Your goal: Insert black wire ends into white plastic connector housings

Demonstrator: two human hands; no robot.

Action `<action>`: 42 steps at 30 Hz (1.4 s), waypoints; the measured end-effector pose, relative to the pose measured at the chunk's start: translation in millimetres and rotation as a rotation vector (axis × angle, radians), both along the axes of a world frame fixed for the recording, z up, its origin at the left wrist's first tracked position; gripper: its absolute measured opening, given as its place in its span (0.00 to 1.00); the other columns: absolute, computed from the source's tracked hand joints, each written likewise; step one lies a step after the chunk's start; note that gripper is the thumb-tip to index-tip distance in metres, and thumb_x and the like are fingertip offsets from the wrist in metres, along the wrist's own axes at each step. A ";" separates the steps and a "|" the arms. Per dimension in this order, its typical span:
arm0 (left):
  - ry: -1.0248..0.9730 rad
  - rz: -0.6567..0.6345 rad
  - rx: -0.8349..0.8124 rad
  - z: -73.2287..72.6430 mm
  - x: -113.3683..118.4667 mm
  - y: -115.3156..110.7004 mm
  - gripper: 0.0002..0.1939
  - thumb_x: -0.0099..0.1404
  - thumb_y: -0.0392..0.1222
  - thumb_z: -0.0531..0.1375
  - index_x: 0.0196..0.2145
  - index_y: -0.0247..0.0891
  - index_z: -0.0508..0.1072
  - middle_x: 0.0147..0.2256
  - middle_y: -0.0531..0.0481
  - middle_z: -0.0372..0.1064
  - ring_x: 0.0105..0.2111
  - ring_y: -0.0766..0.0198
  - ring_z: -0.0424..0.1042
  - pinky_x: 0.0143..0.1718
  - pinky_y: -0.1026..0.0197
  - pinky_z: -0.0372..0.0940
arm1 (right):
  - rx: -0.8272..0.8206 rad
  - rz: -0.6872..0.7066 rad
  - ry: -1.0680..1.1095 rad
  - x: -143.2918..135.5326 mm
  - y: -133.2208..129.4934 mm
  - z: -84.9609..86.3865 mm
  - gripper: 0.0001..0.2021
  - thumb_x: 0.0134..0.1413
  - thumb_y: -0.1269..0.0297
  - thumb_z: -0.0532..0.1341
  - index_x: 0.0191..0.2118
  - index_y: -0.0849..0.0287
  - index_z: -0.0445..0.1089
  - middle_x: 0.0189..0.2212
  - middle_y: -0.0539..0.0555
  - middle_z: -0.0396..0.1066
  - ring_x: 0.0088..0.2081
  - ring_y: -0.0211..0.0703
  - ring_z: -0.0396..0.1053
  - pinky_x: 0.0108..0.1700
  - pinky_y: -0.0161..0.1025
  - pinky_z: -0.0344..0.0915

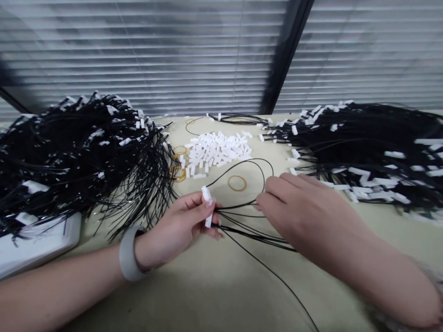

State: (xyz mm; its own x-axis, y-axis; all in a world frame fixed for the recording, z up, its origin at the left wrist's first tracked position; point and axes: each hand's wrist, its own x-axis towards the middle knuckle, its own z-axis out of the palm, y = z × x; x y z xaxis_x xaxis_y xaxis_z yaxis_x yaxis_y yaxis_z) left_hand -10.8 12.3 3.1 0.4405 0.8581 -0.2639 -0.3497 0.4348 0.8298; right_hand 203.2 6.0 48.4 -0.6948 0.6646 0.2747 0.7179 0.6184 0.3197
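Note:
Between the thumb and fingers of my left hand (187, 220) is a white plastic connector (206, 205), held tilted above the table. Several thin black wires (256, 235) run out of its right side toward my right hand (294, 207). My right hand is closed, its fingertips pinched at some of these wires; the exact grip is hidden behind the knuckles. One wire loop (263, 168) arches from the connector's top end up and back to the right fingertips. A single loose wire (277, 276) trails down to the front edge of view.
Small white connectors (218, 150) lie heaped at the back middle. Black wires with white ends are piled at left (76, 157) and right (367, 138). A yellow rubber band (237, 183) lies near my hands. A white box (44, 244) sits at far left. Window blinds (173, 50) stand behind.

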 end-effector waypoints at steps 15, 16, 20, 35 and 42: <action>-0.057 0.066 0.004 -2.5 1.8 2.3 0.05 0.58 0.38 0.60 0.29 0.32 0.71 0.23 0.53 0.66 0.21 0.71 0.67 0.28 0.63 0.69 | -0.228 -0.098 1.608 15.0 -9.6 35.5 0.14 0.56 0.69 0.52 0.45 0.42 0.65 0.41 0.54 0.66 0.36 0.42 0.68 0.33 0.40 0.66; -0.050 0.066 0.007 -3.0 2.1 2.1 0.05 0.58 0.38 0.61 0.29 0.32 0.71 0.22 0.53 0.66 0.21 0.71 0.67 0.28 0.63 0.69 | -0.289 -0.067 1.580 13.4 -10.2 32.8 0.17 0.55 0.70 0.53 0.47 0.42 0.63 0.36 0.53 0.67 0.31 0.39 0.68 0.30 0.38 0.66; 0.022 -0.022 0.070 -5.9 1.9 0.0 0.08 0.56 0.40 0.62 0.28 0.32 0.71 0.22 0.52 0.67 0.22 0.69 0.68 0.26 0.64 0.69 | -0.458 0.022 1.136 -2.7 -11.7 15.7 0.12 0.52 0.71 0.57 0.43 0.51 0.68 0.24 0.48 0.67 0.22 0.33 0.64 0.24 0.32 0.62; 0.089 -0.185 0.150 -4.8 -2.7 -3.6 0.11 0.56 0.44 0.62 0.27 0.32 0.69 0.20 0.54 0.67 0.19 0.70 0.68 0.25 0.64 0.66 | -0.139 0.098 0.799 -28.5 -2.6 -18.8 0.05 0.53 0.73 0.57 0.30 0.60 0.68 0.26 0.48 0.69 0.29 0.30 0.65 0.31 0.29 0.60; 0.106 -0.203 0.168 -3.5 -1.9 -3.6 0.11 0.56 0.45 0.62 0.28 0.32 0.70 0.20 0.53 0.67 0.19 0.69 0.69 0.24 0.65 0.66 | -0.078 0.087 0.725 -29.6 -2.1 -23.2 0.06 0.55 0.71 0.55 0.29 0.59 0.68 0.27 0.49 0.69 0.30 0.31 0.66 0.32 0.29 0.60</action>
State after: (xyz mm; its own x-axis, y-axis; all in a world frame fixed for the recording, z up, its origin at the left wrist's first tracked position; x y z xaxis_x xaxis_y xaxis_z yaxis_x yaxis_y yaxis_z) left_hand -12.8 8.7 -0.4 0.5853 0.7907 -0.1793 -0.1775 0.3407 0.9233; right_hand 173.7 3.9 25.2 -0.4083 0.6516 0.6394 0.6794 0.6847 -0.2639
